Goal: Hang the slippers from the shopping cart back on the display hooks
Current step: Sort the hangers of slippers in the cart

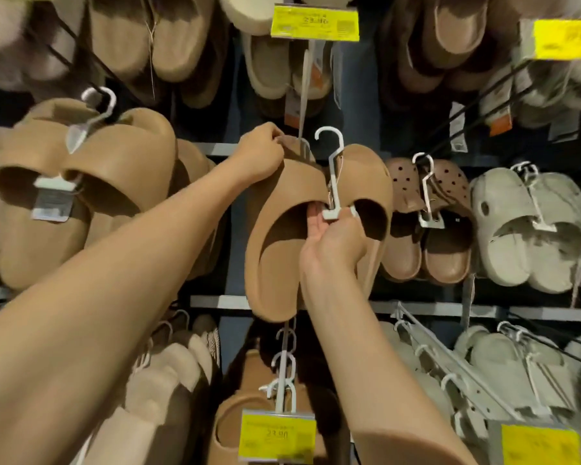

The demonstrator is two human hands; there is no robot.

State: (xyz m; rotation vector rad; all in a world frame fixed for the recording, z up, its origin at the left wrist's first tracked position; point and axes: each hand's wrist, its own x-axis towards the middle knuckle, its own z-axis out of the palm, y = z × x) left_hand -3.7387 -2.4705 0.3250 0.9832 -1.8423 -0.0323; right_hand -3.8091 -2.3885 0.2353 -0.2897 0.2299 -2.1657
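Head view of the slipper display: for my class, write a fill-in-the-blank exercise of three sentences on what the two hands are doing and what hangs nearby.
1. The right hand grips the tan slippers near the base of their ____ plastic hanger.
2. The left hand holds the ____ end of the same pair.
3. The price tag below the pair is ____ in colour.

Missing words: white; upper; yellow
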